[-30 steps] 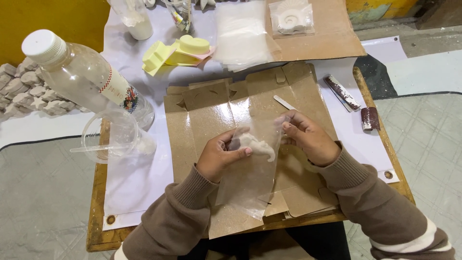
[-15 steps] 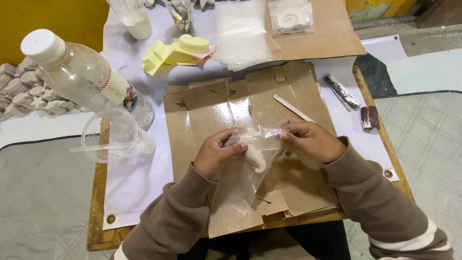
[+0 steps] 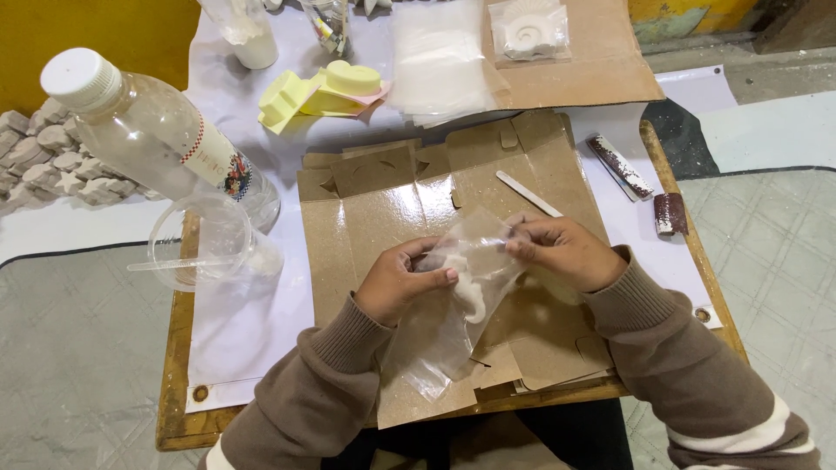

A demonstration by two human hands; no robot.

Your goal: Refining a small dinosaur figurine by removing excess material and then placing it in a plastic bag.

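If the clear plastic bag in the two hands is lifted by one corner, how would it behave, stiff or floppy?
Probably floppy: the clear plastic bag wrinkles and sags between the left hand and right hand. It looks thin and light. The small white piece inside may slide to the low end, so it could swing.

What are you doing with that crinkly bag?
A person sits at a small wooden table and holds a clear plastic bag with both hands over flattened cardboard. The left hand grips it from the side, and the right hand pinches its top edge. A small white piece sits inside. A plastic bottle and a clear cup stand to the left.
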